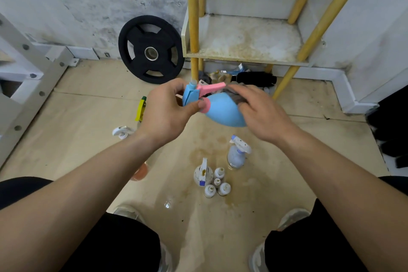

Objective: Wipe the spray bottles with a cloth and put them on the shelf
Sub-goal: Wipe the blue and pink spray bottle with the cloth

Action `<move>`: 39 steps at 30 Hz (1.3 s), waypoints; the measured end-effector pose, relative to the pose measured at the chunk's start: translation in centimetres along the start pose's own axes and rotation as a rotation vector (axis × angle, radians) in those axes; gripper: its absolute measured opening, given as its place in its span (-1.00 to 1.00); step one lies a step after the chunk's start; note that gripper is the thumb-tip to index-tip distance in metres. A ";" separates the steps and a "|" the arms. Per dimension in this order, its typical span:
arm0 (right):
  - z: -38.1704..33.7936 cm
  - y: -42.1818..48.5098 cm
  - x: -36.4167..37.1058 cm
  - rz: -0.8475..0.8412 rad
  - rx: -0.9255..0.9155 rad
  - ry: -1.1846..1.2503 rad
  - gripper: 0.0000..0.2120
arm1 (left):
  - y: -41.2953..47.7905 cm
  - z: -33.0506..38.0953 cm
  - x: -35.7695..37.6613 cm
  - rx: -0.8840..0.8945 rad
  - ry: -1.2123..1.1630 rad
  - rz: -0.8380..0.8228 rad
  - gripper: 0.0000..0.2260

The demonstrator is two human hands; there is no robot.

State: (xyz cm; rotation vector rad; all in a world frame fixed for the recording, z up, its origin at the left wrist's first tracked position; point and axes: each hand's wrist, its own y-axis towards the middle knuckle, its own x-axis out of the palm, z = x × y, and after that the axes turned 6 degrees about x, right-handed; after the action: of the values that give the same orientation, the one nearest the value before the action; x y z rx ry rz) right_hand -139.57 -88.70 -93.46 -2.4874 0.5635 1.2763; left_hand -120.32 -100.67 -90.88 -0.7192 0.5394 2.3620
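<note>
The smooth tan floor [88, 128], blotched with brownish stains and a wet glint near its front edge, carries almost everything here. At its far edge against the mottled wall stands the shelf [247, 37], a flat white board speckled with rusty marks and framed by round yellow poles. Just left of it a black rubbery weight plate [151, 49] with a metal hub leans on the wall. The left hand [165, 112] has its fingers curled round the angular blue trigger head of the blue spray bottle [223, 110], thumb pressed on the pink collar. This bottle, a glossy egg-shaped plastic body with a pink lever, is held tilted in the air above the middle of the floor, in front of the shelf's front edge. The right hand [262, 112] lays its fingers nearly straight over a crumpled grey cloth [236, 95], pressing it on the bottle's upper side (the thumb is hidden). Below, near the floor's middle, stands a rounded white spray bottle [237, 154]. Nearer the front are a grimy white trigger bottle [203, 172] and a huddle of small white bottles [217, 185]. Toward the left edge are a slim yellow bottle [141, 108] and a white trigger head [122, 132]
</note>
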 end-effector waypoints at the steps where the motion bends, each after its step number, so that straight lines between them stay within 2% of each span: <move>1: 0.4 0.1 -0.3 -0.009 0.030 0.053 -0.49 | -0.1 0.1 0.0 0.065 0.034 -0.013 -0.79; 3: 0.3 -0.2 -0.5 -0.027 0.016 0.094 -0.51 | -0.4 0.0 0.0 0.238 0.120 -0.038 -0.81; 7: -1.5 -1.3 -0.4 -0.150 -0.177 0.069 -0.47 | -1.0 -0.7 -0.3 0.564 0.280 -0.116 -0.93; 8: -1.5 -1.3 -0.4 -0.171 -0.200 0.055 -0.47 | -1.2 -0.9 -0.3 0.622 0.318 -0.131 -0.91; 11: -0.2 -0.9 -0.7 -0.155 -0.198 0.014 -0.47 | -1.8 -1.7 -0.3 0.763 0.382 -0.141 -0.79; 16: -0.2 -0.9 -0.6 -0.102 -0.145 0.045 -0.47 | -2.6 -2.0 -0.7 0.923 0.407 -0.111 -0.95; 21: -2.2 -1.5 -0.9 -0.076 -0.271 0.068 -0.47 | -2.5 -1.8 -1.6 0.944 0.448 -0.073 -0.94; 25: 0.3 -0.4 -0.7 -0.017 -0.069 0.163 -0.48 | -2.7 -1.8 -1.5 0.921 0.430 -0.053 -0.92; 27: 0.1 -0.5 -0.4 0.011 -0.053 0.144 -0.47 | -2.8 -1.9 -1.4 0.876 0.417 -0.036 -0.92; 31: -2.9 -2.2 0.8 -0.037 -0.269 0.047 -0.43 | -2.4 -2.4 -1.2 0.803 0.400 -0.022 -0.77; 33: -2.9 -2.0 1.1 -0.068 -0.308 0.028 -0.44 | -2.2 -2.5 -1.1 0.769 0.374 -0.011 -0.80; 34: -2.2 -1.6 1.0 -0.059 -0.287 0.037 -0.45 | -2.2 -2.4 -1.2 0.747 0.351 -0.010 -0.85; 37: 0.0 -0.7 0.4 0.003 -0.128 0.060 -0.45 | -2.1 -1.8 -1.2 0.678 0.295 -0.011 -0.84; 39: -0.1 -0.9 0.6 0.025 -0.103 0.053 -0.45 | -2.0 -1.9 -1.2 0.632 0.283 0.003 -0.93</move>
State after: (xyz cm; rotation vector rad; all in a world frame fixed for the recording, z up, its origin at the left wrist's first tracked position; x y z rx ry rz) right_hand -138.73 -88.04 -93.85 -2.6131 0.5565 1.2830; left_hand -117.53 -100.70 -92.07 -0.7419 1.3271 1.9220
